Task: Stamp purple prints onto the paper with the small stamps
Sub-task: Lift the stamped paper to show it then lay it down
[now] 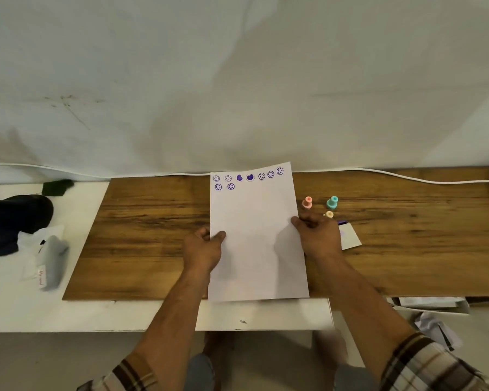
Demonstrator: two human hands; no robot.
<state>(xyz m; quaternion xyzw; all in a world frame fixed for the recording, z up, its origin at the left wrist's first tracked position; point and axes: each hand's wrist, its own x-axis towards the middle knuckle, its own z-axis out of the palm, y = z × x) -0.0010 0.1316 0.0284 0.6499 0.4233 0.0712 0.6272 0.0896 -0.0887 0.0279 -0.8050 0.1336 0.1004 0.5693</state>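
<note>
A white paper (256, 244) lies upright on the wooden board (153, 221), with several purple smiley and heart prints along its top edge. My left hand (203, 249) pinches the paper's left edge, thumb on top. My right hand (318, 235) pinches its right edge the same way. Three small stamps stand to the right: a pink stamp (307, 203), a teal stamp (332, 202) and a cream stamp (328, 214) half hidden behind my right hand. A white ink pad case (350, 237) with a purple spot lies just right of my right hand.
The board rests on a white table (96, 314) against a white wall. A dark object (14, 218), a grey packet (51, 261) and a green piece (57, 187) sit at the left. A white cable (407, 177) runs along the back. Crumpled paper and boxes (435, 314) lie lower right.
</note>
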